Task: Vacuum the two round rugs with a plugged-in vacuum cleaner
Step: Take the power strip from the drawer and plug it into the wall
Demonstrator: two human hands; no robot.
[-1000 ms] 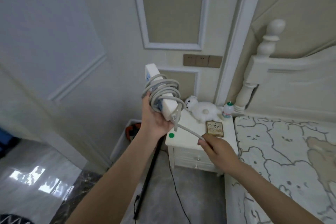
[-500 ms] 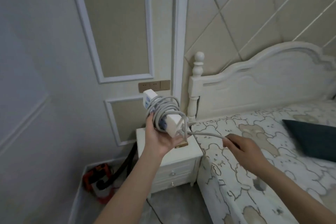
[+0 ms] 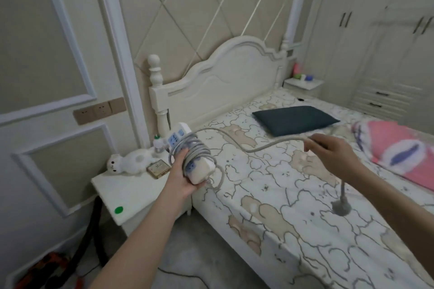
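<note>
While our left hand (image 3: 182, 177) grips a white power strip (image 3: 187, 152) near the middle of the frame, fingers curled around its lower half, we see grey cable (image 3: 234, 141) wound in loops about the strip's body. One stretch of that cable leaves the coil at the strip's upper end, arcs to the right over the bed (image 3: 293, 206), and reaches our right hand (image 3: 328, 150), which pinches it between thumb and fingers at the right of centre. Beyond that hand the cable drops behind our forearm and ends in a grey plug (image 3: 341, 206) hanging over the patterned bedsheet at lower right. The strip is tilted, its blue-marked sockets facing up and left, and it sits above the gap between the bed and a white nightstand (image 3: 131, 192) at centre left. On the nightstand lie a white plush toy (image 3: 131, 162), a small brown box (image 3: 159, 168) and a small bottle (image 3: 158, 143). A row of brown wall sockets (image 3: 98, 110) sits at the left edge, above the nightstand. In the lower left corner we see an orange-and-black vacuum cleaner (image 3: 50, 267) on the floor, with its black hose (image 3: 89, 237) rising beside the nightstand, well apart from both hands. A dark blue pillow (image 3: 296, 119) and a pink cushion (image 3: 399, 150) lie on the bed at upper right.
</note>
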